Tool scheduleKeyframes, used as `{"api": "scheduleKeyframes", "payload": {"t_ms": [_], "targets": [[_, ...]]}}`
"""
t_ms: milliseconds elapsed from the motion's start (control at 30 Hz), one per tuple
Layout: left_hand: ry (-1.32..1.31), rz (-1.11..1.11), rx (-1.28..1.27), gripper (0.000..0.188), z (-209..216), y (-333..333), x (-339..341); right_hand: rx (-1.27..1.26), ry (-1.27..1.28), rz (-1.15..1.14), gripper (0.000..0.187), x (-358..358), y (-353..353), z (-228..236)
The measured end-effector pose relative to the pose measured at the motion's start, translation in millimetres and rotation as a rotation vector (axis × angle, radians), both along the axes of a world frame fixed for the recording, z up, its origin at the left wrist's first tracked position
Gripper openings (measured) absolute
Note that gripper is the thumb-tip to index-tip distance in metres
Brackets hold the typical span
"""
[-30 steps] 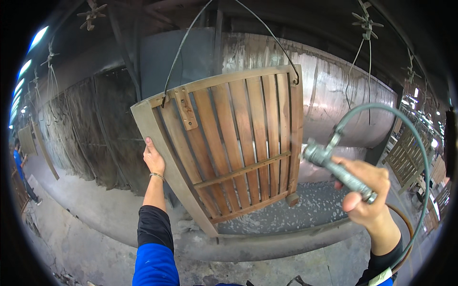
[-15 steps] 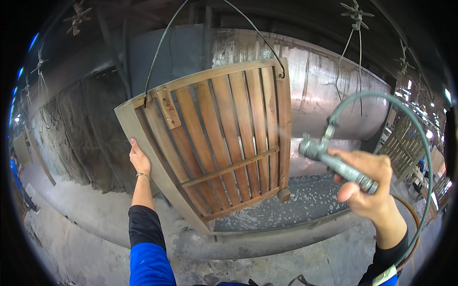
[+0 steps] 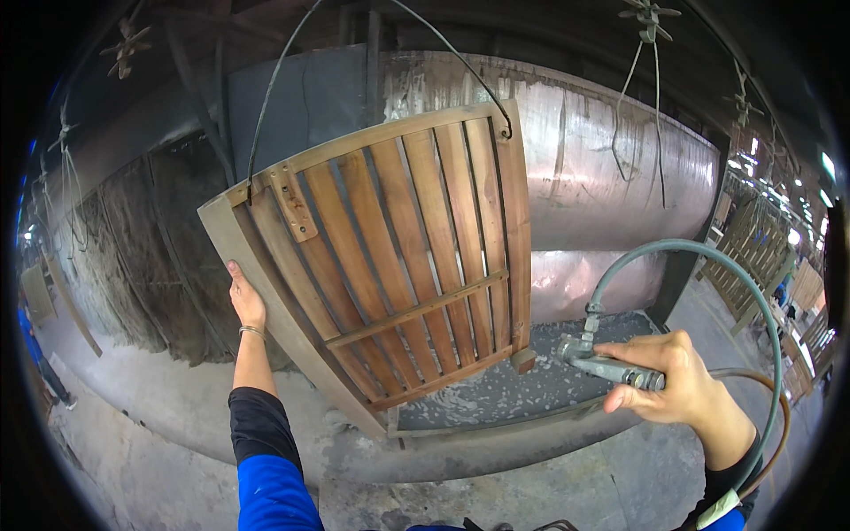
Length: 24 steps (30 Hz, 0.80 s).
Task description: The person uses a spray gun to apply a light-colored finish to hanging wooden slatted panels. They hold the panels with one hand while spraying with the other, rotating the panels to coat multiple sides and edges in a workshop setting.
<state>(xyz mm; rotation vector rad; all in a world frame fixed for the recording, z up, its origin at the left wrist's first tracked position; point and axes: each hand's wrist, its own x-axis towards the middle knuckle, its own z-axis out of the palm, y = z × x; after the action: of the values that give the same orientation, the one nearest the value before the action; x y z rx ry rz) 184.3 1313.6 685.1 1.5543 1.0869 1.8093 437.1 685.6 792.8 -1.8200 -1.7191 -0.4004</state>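
Note:
A slatted wooden panel (image 3: 421, 232) hangs tilted from a wire hanger (image 3: 263, 106) hooked at its two upper corners. My left hand (image 3: 247, 299) grips the panel's left side rail, thumb in view and fingers partly hidden behind the edge. In my right hand (image 3: 670, 379) is a metal spray gun (image 3: 614, 365), its nozzle end facing left toward the panel's lower right corner. A grey-green hose (image 3: 708, 249) arches from the gun's top fitting and runs down beside my right forearm. The gun is apart from the panel.
Behind the panel stands a stained, shiny metal sheet (image 3: 620, 150) above a trough of foamy grey liquid (image 3: 496, 396). Empty wire hooks (image 3: 651, 22) dangle overhead. Slatted panels (image 3: 749, 252) stand at the far right. A person (image 3: 42, 363) is at the far left edge.
My right hand has lowered the spray gun from beside the panel's right rail to near its bottom corner. A faint spray seen before no longer shows. The left hand keeps its grip.

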Motion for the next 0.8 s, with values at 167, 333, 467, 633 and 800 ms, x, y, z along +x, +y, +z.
{"api": "scheduleKeyframes", "payload": {"t_ms": [167, 333, 467, 633, 800], "targets": [[-0.019, -0.048, 0.006, 0.092, -1.6, 9.1, -1.1, 0.252, -0.096, 0.046, 0.075, 15.8, 7.5, 23.9], [-0.037, -0.012, 0.036, 0.088, -6.5, 13.1, 2.8, 0.563, -0.17, 0.052, 0.079, 25.8, 14.9, 47.4], [0.018, -0.035, -0.025, 0.095, -8.3, 20.3, -5.4, 0.457, -0.154, 0.012, 0.076, 31.7, 8.1, 38.6], [0.015, -0.037, -0.05, 0.097, -8.2, 24.7, -7.4, 0.211, 0.012, -0.035, 0.067, 33.5, -9.2, -2.4], [0.044, -0.053, -0.107, 0.108, -4.2, 15.5, -6.5, 0.071, 0.037, -0.093, 0.063, 41.0, -16.6, -7.3]]}}
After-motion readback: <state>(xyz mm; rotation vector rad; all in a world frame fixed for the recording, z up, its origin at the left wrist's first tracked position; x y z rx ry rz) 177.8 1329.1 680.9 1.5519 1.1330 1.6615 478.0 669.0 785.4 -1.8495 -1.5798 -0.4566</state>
